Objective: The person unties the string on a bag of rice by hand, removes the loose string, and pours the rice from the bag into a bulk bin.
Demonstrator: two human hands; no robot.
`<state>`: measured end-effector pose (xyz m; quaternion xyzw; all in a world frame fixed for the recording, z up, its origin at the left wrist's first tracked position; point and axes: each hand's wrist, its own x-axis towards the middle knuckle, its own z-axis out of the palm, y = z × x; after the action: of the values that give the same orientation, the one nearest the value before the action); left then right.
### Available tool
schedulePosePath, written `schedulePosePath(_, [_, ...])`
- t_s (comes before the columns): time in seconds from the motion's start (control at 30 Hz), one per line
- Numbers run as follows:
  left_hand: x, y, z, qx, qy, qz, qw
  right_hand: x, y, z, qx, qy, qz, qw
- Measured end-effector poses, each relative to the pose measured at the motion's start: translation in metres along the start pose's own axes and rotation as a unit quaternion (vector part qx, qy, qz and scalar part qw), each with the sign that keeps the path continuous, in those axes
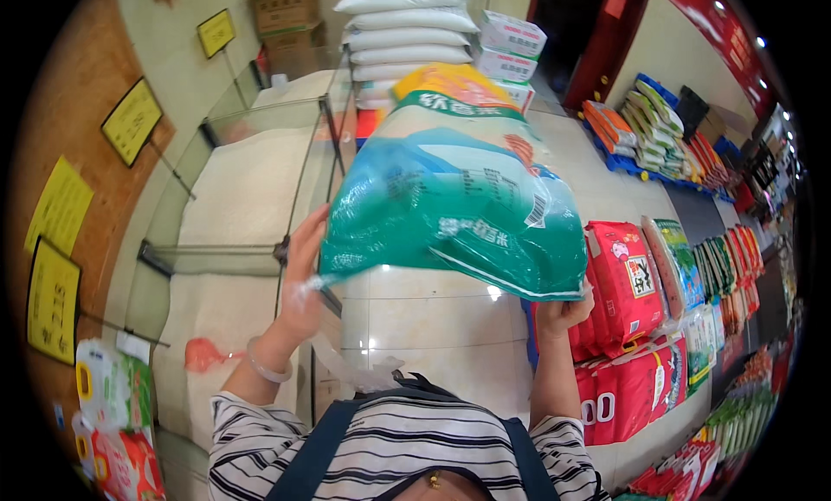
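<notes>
A large plastic rice bag (448,196), green and blue with a yellow top end, is held up in front of me between both hands. My left hand (304,274) grips its lower left corner, with some clear plastic bunched by the fingers. The lower right corner is closed in my right hand (571,309). White printing and a barcode show on the bag's face. A pale bangle is on my left wrist.
Glass-sided bins of loose rice (243,196) run along my left, one with a red scoop (202,355). Stacked white sacks (409,37) and cartons (513,34) stand ahead. Red rice bags (626,287) are piled close on my right; a blue pallet (617,160) bears more bags beyond.
</notes>
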<state>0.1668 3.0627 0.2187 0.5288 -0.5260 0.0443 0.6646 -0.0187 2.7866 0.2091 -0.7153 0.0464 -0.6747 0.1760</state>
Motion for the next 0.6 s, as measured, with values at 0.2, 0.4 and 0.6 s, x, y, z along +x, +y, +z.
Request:
schedulePosePath(0.2, [0.052, -0.155, -0.003, -0.369, -0.032, -0.473, 0.799, 0.002, 0.081, 0.027, -0.097, -0.201, -0.243, 0.944])
schedulePosePath(0.4, [0.081, -0.291, 0.021, -0.354, -0.041, -0.681, 0.64, -0.011, 0.16, 0.089, 0.019, -0.347, -0.306, 0.886])
schedulePosePath(0.6, [0.12, -0.371, 0.023, -0.215, 0.004, -0.556, 0.803, 0.001, 0.265, 0.161, 0.084, -0.418, -0.291, 0.856])
